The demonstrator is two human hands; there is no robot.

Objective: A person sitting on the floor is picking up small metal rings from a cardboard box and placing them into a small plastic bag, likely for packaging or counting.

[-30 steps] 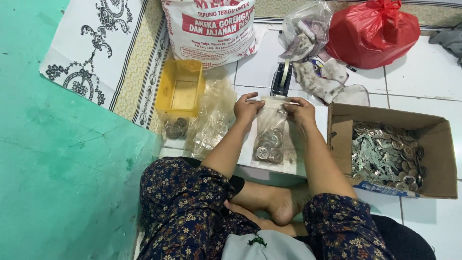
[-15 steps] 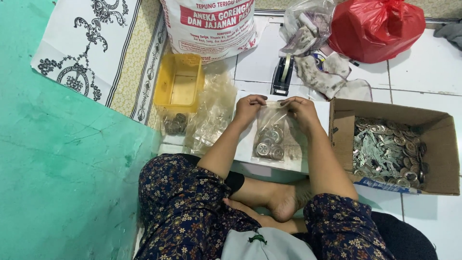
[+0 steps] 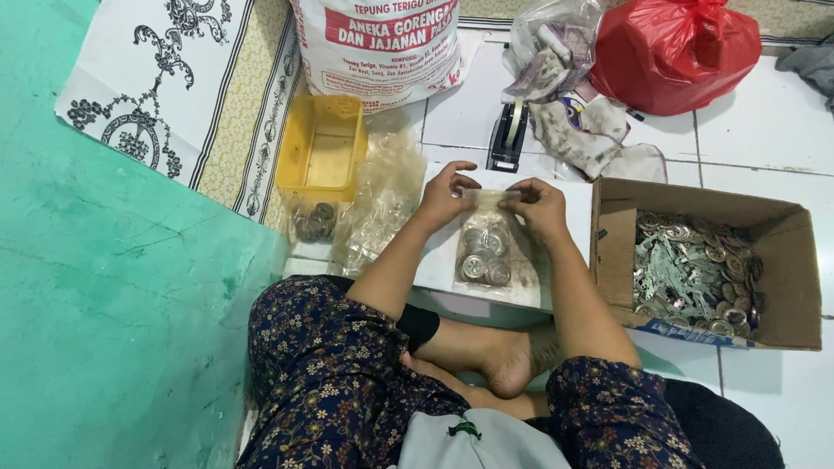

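While one cardboard box (image 3: pixel 786 252) sits beside, left hand (image 3: pixel 445 195) and right hand (image 3: pixel 540 207) — two — pinch one clear bag (image 3: pixel 485 247).

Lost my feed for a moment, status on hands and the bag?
Left hand and right hand pinching top of clear plastic bag of round metal pieces. Bag flat on white board. Nothing in the way.

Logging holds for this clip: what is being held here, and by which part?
Both hands, left hand and right hand, pinch the top edge of a small clear bag of round metal pieces.
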